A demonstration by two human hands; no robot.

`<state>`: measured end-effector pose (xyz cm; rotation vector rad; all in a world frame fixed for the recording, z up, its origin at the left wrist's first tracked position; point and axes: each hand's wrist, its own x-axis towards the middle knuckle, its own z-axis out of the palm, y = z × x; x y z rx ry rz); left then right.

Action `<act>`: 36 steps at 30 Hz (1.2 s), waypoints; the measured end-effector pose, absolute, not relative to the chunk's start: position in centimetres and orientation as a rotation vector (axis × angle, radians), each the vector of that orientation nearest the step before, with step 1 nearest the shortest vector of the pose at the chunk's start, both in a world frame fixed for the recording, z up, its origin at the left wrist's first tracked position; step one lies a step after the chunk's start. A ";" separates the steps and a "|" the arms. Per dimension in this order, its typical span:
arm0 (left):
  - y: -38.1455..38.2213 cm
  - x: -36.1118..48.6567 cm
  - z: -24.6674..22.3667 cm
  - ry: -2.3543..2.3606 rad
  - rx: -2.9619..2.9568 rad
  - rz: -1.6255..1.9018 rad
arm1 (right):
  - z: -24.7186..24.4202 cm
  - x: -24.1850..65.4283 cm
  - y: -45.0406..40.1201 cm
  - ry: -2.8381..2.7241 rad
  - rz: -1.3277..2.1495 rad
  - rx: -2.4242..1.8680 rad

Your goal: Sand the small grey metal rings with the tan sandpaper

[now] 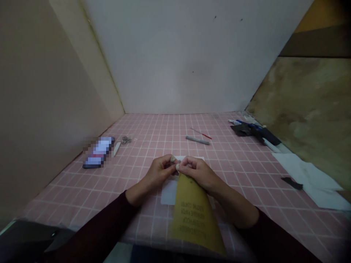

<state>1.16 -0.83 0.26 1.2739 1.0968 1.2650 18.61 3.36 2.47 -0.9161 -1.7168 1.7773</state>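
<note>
A yellow-brown sheet of sandpaper (193, 215) with printed lettering on its back hangs curved towards the table's front edge. My right hand (199, 171) pinches its top end between thumb and fingers. My left hand (162, 170) meets the right at the same corner, its thumb and fingertips closed together there. Fingers cover the exact spot where they grip, so any small piece between them is hidden. Under the hands and partly behind the sandpaper lies a white sheet of paper (168, 193).
A grey pen (197, 140) and a thin red-handled tool (206, 136) lie beyond my hands. On the left are a phone (98, 152), scissors (126, 140) and a white strip (116, 149). Black scraps (241, 130) and white papers (315, 179) line the right wall.
</note>
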 end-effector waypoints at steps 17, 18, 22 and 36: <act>-1.4 1.4 0.9 0.889 0.987 1.156 | 2.0 18.5 3.4 -1.743 1.560 -0.911; -1.4 1.4 1.0 0.883 0.946 1.165 | 2.2 18.5 3.3 -1.744 1.562 -0.905; -1.4 1.5 1.3 0.860 0.829 1.203 | 2.7 18.6 3.1 -1.757 1.601 -0.860; -0.9 0.8 1.1 0.892 0.849 1.262 | 3.0 20.8 4.9 -0.955 2.301 -0.402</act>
